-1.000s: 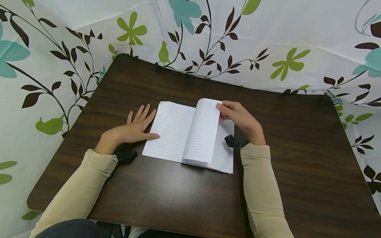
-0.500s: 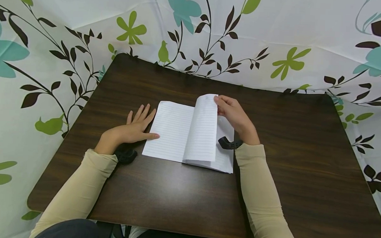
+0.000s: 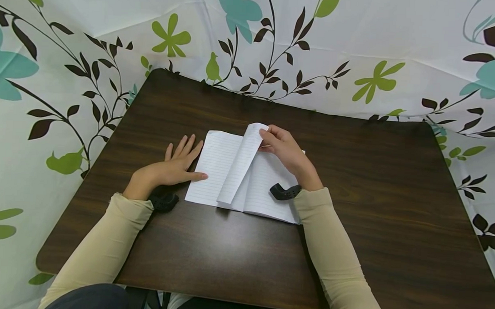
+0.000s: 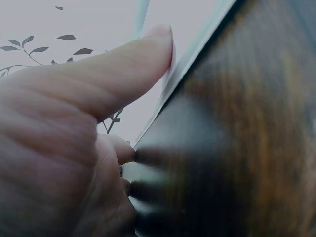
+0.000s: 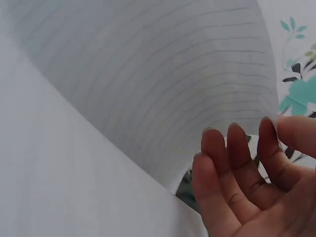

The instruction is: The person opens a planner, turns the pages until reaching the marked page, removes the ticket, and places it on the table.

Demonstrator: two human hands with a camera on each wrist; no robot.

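A lined notebook [image 3: 271, 187] lies spread on the dark table, one page [image 3: 240, 165] lifted and curving over its middle. My right hand [image 3: 286, 151] pinches that page near its top outer corner between thumb and index finger. In the right wrist view the page [image 5: 187, 74] bows upward, and the other fingers [image 5: 212, 163] curl loosely beneath its edge. My left hand [image 3: 171, 167] lies flat with fingers spread at the notebook's left side. Its thumb [image 4: 133, 69] rests on the left page's edge, while the other fingers are on the wood.
The brown wood-grain table [image 3: 393, 200] extends around the notebook on every side. Behind it hangs a white curtain [image 3: 309, 34] printed with leaves, flowers and birds. Black wrist cameras sit at the left wrist [image 3: 164, 202] and right wrist [image 3: 285, 192].
My right hand has drawn the pinched page leftward, bending it over the notebook's middle and uncovering more of the right page. The left hand has stayed where it was.
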